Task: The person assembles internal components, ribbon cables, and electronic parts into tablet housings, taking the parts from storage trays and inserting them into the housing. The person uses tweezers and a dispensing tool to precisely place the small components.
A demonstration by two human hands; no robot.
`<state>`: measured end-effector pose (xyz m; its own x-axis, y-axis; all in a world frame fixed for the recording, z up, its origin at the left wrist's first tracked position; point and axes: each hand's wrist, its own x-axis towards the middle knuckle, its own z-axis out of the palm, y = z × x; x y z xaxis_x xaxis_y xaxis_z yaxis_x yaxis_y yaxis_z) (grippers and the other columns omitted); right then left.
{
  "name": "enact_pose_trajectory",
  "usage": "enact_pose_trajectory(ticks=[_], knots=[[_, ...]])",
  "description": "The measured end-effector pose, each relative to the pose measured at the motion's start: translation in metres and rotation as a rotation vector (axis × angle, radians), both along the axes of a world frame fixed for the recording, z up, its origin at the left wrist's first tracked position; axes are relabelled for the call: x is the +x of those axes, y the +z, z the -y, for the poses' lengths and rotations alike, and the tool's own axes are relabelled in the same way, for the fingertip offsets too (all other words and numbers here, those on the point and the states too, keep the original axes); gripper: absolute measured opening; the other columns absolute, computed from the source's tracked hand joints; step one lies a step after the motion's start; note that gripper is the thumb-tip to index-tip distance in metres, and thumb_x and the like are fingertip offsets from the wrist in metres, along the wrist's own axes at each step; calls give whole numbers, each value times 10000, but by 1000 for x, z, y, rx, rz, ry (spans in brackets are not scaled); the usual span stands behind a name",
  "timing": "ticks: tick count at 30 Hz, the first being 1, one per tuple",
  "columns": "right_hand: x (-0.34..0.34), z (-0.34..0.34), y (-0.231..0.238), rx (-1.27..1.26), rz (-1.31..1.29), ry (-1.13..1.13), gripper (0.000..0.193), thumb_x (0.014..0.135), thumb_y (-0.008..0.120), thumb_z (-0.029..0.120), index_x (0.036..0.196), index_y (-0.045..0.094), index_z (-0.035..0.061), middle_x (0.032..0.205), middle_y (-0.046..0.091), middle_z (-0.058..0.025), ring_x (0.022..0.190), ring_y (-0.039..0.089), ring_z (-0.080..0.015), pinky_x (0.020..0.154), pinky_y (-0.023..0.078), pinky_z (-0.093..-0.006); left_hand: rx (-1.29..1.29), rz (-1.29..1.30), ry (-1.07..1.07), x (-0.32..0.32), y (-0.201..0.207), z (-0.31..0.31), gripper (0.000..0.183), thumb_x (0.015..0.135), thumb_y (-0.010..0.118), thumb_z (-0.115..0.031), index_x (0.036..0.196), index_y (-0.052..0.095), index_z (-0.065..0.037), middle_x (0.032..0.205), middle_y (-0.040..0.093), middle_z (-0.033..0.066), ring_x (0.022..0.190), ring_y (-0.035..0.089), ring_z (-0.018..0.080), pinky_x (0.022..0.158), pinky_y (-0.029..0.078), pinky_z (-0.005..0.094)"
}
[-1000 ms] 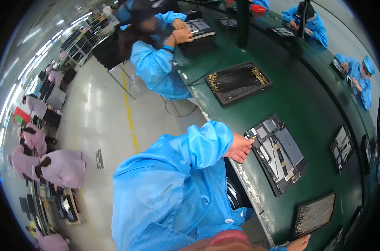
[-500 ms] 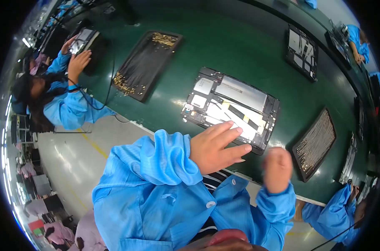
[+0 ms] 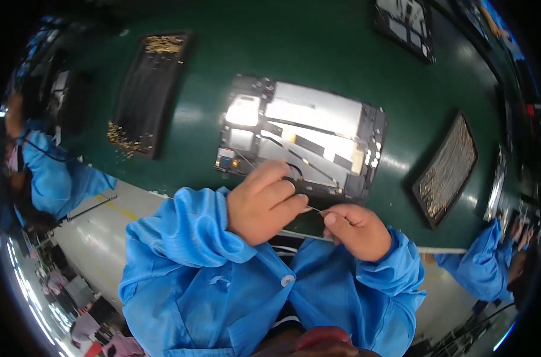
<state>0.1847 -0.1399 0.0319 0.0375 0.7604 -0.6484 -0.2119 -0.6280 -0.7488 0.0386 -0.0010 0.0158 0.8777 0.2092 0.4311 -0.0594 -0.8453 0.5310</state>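
Observation:
Both of my hands are close together at the near edge of an opened tablet-like device (image 3: 306, 110), which lies on the table with silver battery panels and dark strips showing. A short thin pale cable (image 3: 314, 209) spans the gap between my fingertips. My right hand (image 3: 360, 231) pinches one end of it between thumb and forefinger. The other end reaches the curled fingers of my left hand (image 3: 263, 205), closed over the device's near left edge. What lies beneath those left fingers is hidden.
On the green table (image 3: 211, 35), a black tray (image 3: 144, 89) with small gold-coloured pieces lies left. Another black tray (image 3: 446, 169) holds many thin gold-tipped cables at right. A second opened device (image 3: 404, 27) is at the far right. Blue-sleeved co-workers (image 3: 59, 184) sit on both sides.
My right hand has moved left to meet the left hand, and the thin cable now shows between them. My left fingers, earlier spread over the device, have curled. The whole view has shifted.

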Motion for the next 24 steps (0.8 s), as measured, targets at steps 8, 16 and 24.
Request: enact_pose_trajectory(ticks=[8,16,24], knots=[[3,5,-11,-107,-156,-82,224,782,509,231,797,543,10,650,530,-17,592,456,-71,547,382,-196,-58,-77,-59,7,-16,10,260,520,648,-66,765,563,-68,798,449,69,841,442,264,772,399,428],[-6,6,-15,42,-291,-691,203,793,481,183,927,472,31,717,527,-66,522,454,-98,463,388,-212,-32,-11,147,22,-24,29,181,561,561,-93,739,564,-62,700,461,65,795,460,231,787,390,405],[-12,-3,-37,521,255,-917,371,845,340,295,1102,337,27,843,523,-136,649,486,-164,607,414,-286,75,-211,106,27,-31,24,205,592,571,-62,795,552,-49,781,484,78,819,473,247,829,364,404]])
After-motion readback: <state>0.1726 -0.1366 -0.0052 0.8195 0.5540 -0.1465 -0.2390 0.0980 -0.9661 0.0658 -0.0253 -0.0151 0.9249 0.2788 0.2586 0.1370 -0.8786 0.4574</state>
